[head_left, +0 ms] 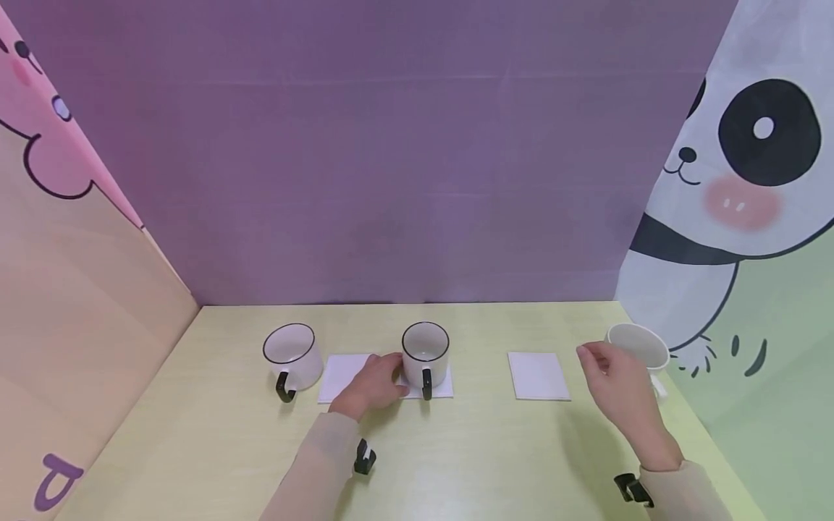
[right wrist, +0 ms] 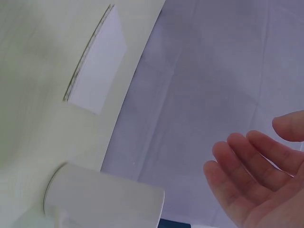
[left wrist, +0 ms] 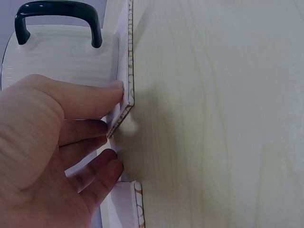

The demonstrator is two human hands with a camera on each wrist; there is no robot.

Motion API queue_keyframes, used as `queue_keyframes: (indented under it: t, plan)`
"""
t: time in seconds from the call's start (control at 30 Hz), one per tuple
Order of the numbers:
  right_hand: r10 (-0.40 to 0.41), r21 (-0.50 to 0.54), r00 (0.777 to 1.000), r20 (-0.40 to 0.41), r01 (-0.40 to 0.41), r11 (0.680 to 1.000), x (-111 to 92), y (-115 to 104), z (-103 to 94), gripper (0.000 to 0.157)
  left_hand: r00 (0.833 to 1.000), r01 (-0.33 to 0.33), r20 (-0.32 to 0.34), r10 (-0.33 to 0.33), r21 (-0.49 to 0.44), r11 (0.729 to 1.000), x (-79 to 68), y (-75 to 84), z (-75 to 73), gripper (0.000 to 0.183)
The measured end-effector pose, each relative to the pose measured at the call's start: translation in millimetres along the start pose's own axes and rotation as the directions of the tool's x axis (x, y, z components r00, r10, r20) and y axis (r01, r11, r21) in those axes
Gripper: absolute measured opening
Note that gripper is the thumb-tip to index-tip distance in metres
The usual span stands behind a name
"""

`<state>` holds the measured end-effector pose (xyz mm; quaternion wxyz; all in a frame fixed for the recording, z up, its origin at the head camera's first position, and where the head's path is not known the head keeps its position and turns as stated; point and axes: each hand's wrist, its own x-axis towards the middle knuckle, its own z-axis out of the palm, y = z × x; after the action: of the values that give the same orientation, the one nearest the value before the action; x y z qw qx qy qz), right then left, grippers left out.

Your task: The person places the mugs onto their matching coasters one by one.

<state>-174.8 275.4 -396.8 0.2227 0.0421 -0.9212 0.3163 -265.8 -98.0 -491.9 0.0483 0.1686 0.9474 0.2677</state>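
In the head view my left hand [head_left: 376,380] is at the left side of a white mug [head_left: 422,362] with a black rim and handle, which stands on a white square coaster [head_left: 444,390]. The left wrist view shows its thumb [left wrist: 102,99] on the front corner of that coaster; the fingers extend beside it. Another white coaster [head_left: 342,370] lies under the left hand. My right hand [head_left: 622,394] is raised near an all-white mug [head_left: 641,344] and partly hides it. In the right wrist view its fingers are loosely bent with nothing between them.
A second black-rimmed mug [head_left: 296,358] stands at the left, its black handle toward me. One more white coaster [head_left: 538,376] lies on the table right of centre. A purple wall [head_left: 404,166] closes the back of the table, with printed panels on both sides.
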Motion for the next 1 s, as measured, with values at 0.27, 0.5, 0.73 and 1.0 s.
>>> queue_keyframes:
  t: [0.27, 0.5, 0.73, 1.0]
  plan:
    - [0.004, -0.081, 0.993, -0.121, -0.014, 0.997, -1.4, 19.9, -16.6, 0.025, 1.0, -0.01, -0.004, 0.01, 0.001, 1.0, 0.9, -1.7, 0.7, 0.054]
    - [0.106, -0.094, 0.979, -0.175, -0.123, 0.988, -2.7, 40.6, -36.4, 0.03, 1.0, -0.008, -0.003, 0.008, -0.013, 1.0, 0.8, -0.1, -0.9, 0.056]
    - [0.199, -0.156, 0.97, -0.141, -0.221, 0.963, -8.4, 62.3, -50.4, 0.034, 1.0, 0.001, -0.002, -0.002, -0.017, 1.0, 0.7, -1.1, -0.3, 0.054]
    - [0.337, -0.222, 0.941, 0.026, -0.323, 0.92, -13.6, 80.6, -59.3, 0.045, 1.0, 0.001, 0.003, -0.001, -0.012, 1.0, 0.5, -0.9, 0.1, 0.054]
